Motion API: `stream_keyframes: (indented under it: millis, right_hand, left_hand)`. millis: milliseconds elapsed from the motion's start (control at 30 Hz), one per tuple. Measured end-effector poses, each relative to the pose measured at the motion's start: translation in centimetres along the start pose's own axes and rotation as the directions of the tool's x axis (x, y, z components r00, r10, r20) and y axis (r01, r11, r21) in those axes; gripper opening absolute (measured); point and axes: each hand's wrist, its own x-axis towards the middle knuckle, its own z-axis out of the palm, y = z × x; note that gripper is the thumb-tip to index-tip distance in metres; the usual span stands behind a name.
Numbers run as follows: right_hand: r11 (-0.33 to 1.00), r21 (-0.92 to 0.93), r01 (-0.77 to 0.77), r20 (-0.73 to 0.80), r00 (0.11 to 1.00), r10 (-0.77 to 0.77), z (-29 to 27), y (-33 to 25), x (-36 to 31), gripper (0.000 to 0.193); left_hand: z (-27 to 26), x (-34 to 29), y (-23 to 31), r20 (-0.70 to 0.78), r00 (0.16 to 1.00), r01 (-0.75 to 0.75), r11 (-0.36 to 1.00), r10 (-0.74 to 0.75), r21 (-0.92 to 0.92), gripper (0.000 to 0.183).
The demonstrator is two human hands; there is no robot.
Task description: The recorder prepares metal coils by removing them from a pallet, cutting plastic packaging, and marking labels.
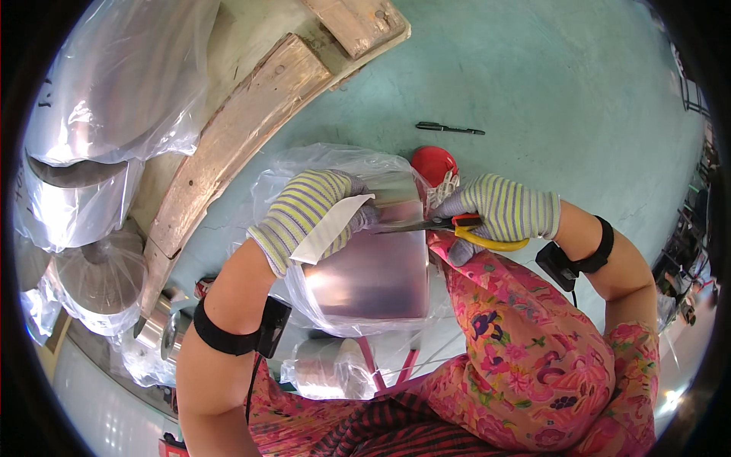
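Both my hands wear grey gloves with yellow-green stripes. My left hand point(308, 213) is closed at the upper left of a shiny copper-coloured metal roll point(365, 282), with a white strip point(332, 228) lying across its fingers. From the right, my right hand point(514, 212) grips scissors point(496, 241) with yellow and red handles. Their dark blades point left over the roll, toward my left fingertips; whether they touch anything there I cannot tell. Loose clear plastic film point(293, 171) surrounds the roll. Flower-patterned cloth on my leg borders its right side.
A red cup point(431, 160) with whitish material at its mouth stands just beyond the roll. A black pen point(449, 128) lies on the green floor point(548, 84). Wooden pallet boards point(244, 126) and plastic-wrapped metal rolls point(99, 274) occupy the left. Another wrapped roll point(327, 371) is near me.
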Motion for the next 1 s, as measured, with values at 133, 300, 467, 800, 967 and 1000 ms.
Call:
stream_keyframes:
  millis: [133, 300, 467, 800, 967, 1000]
  right_hand:
    - [0.999, -0.024, -0.035, 0.001, 0.999, 0.035, -0.3, -0.4, -0.1, 0.027]
    - [0.988, 0.053, -0.145, -0.119, 0.981, 0.150, -0.1, -2.1, -1.2, 0.033]
    - [0.946, 0.160, -0.281, 0.135, 0.956, 0.261, -2.8, -4.3, -1.7, 0.048]
    - [0.886, 0.464, 0.012, 0.286, 0.944, -0.163, -4.4, -1.1, 0.0, 0.054]
    - [0.887, 0.456, 0.071, 0.271, 0.939, -0.214, -3.7, -1.2, 0.4, 0.053]
    - [0.875, 0.480, -0.062, 0.318, 0.942, -0.107, -3.9, -1.8, 0.4, 0.053]
  left_hand:
    - [-2.7, 1.9, 2.4, 0.475, 0.764, 0.566, 0.807, -0.436, -0.170, 0.022]
    - [-1.5, 1.2, 2.3, 0.412, 0.819, 0.485, 0.866, -0.400, -0.124, 0.021]
    - [-0.6, -0.1, 1.2, 0.292, 0.891, 0.404, 0.900, -0.346, -0.165, 0.022]
    - [-1.7, 0.0, 2.2, 0.218, 0.945, 0.283, 0.945, -0.244, -0.165, 0.015]
    - [-1.5, -0.5, 1.6, 0.097, 0.993, 0.087, 0.984, -0.072, -0.158, 0.014]
    - [-1.6, -0.6, 1.5, 0.097, 0.993, 0.089, 0.983, -0.074, -0.159, 0.014]
